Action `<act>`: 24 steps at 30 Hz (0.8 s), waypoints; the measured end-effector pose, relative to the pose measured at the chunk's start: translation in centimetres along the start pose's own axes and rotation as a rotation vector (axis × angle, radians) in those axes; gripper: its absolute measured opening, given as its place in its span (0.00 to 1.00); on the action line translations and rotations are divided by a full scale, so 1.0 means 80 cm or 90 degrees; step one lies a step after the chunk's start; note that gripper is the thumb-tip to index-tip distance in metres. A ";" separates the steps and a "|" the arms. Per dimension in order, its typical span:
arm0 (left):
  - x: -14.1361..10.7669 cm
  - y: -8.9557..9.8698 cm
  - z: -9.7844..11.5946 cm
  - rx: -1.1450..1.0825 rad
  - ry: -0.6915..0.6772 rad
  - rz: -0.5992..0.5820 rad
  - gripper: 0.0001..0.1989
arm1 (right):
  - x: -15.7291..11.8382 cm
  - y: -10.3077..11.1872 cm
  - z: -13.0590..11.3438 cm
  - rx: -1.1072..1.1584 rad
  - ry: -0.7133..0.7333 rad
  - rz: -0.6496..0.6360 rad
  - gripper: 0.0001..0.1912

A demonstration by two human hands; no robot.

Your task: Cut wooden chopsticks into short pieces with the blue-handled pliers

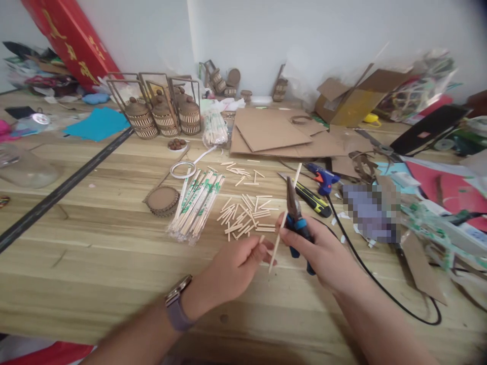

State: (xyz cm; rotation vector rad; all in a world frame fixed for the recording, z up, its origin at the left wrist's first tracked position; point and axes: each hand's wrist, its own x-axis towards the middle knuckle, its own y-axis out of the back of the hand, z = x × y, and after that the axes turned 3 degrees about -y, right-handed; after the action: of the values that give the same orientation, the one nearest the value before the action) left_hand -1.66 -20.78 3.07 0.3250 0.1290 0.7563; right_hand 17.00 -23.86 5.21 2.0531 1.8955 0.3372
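Note:
Near the middle, my right hand (315,248) is closed round blue-handled pliers (294,213), whose jaws point up and away. A thin wooden stick (278,243) slants down from its thumb and forefinger. Another pale stick piece (298,175) shows behind the jaws. My left hand (243,258), with a watch (178,294) on the wrist, pinches a short stick piece (262,239) just left of the slanting stick. Beyond both hands lie many short cut sticks (243,218). Packaged chopsticks (198,203) lie to their left.
A yellow-black cutter (314,200) and blue glue gun (323,178) lie beyond the pliers; a black cable (355,263) curves at right. Further back are cardboard sheets (274,129), small lidded baskets (165,116) and a white tape ring (183,170). A round cardboard piece (163,199) lies left.

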 end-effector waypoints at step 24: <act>0.012 -0.023 -0.024 -0.505 0.170 0.117 0.17 | -0.016 -0.044 0.039 -0.261 0.210 0.000 0.28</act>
State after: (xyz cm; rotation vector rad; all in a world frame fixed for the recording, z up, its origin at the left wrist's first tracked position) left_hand -0.23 -20.94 0.68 -0.5271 0.0416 0.9693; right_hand 14.86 -25.15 0.99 1.8027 1.8058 1.0269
